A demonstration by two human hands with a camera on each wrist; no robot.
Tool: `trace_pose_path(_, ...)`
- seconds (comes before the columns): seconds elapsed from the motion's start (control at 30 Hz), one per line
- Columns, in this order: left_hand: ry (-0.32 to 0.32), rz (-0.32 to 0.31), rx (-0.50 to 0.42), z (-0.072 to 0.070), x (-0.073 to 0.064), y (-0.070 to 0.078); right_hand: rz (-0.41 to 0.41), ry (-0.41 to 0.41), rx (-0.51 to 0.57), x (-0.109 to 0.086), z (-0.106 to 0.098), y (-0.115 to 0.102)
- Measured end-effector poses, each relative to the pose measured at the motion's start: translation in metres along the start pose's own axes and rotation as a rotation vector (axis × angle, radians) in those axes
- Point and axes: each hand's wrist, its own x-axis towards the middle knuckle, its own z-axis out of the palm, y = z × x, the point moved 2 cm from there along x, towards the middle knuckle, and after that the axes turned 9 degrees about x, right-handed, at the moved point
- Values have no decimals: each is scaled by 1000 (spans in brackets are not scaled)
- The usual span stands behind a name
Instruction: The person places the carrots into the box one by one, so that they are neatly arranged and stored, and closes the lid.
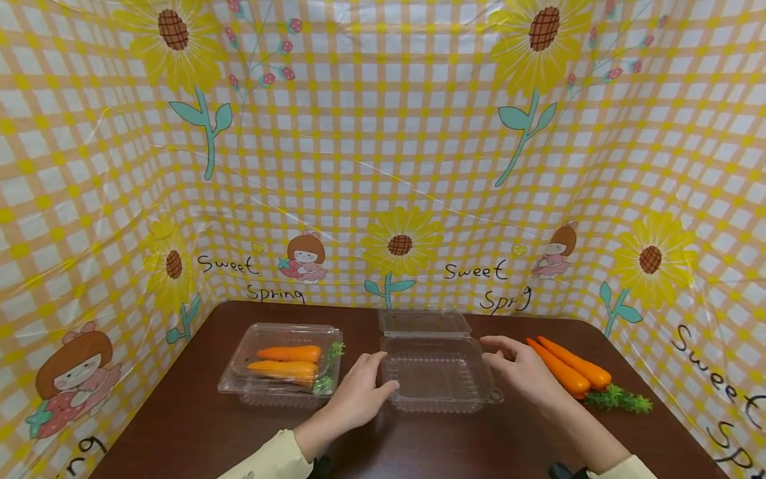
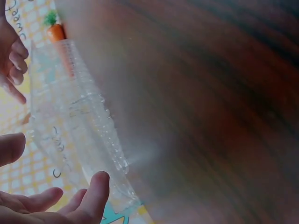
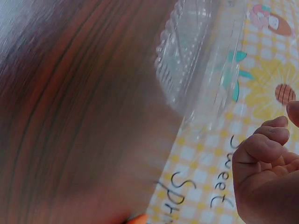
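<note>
A clear plastic clamshell box (image 1: 437, 382) stands on the table with its lid (image 1: 423, 322) raised toward the back wall. It holds nothing. My left hand (image 1: 359, 392) is at the box's left side, thumb and fingers spread, fingertips right at the rim. On the other side, my right hand (image 1: 520, 366) hovers close to the right rim, index finger and thumb apart. In the right wrist view the other fingers (image 3: 264, 144) of that hand are loosely bent, with nothing in them. Both hands appear in the left wrist view, either side of the box.
To the left stands a closed clear box (image 1: 239, 369) with orange carrots (image 1: 281, 368) inside. Loose carrots (image 1: 568, 367) with green tops lie on the right, beside my right hand. A checked cloth (image 1: 383, 166) walls the brown table (image 1: 179, 432) at the back and sides.
</note>
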Motion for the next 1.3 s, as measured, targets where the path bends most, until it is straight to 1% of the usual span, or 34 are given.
trace_pose_path(0.13,8,-10,35,2,0,-2,17,10,17,0,-9,7)
trace_pose_path(0.23,4,-8,42,3,1,-3,45,21,39,-1,-18,13)
trace_pose_path(0.37,-5,-12,27,4,2,-5,83,34,72,-2,-32,23)
trace_pose_path(0.53,-14,-32,6,7,4,-7,121,18,134,-2,-45,33)
trace_pose_path(0.67,-13,-12,31,7,5,-6,132,21,203,-3,-53,38)
trace_pose_path(0.83,-33,5,67,6,7,-4,123,48,243,-4,-63,45)
trace_pose_path(0.93,-51,2,66,6,7,-3,121,55,234,-5,-70,50)
trace_pose_path(1.0,-61,2,69,5,7,-3,134,73,205,-5,-76,53)
trace_pose_path(1.13,-73,0,79,5,8,-3,133,93,54,-7,-86,57)
trace_pose_path(1.2,-74,2,82,4,8,-3,137,87,-6,-7,-90,59)
trace_pose_path(1.3,-77,-9,77,4,8,-3,159,62,-31,-8,-95,62)
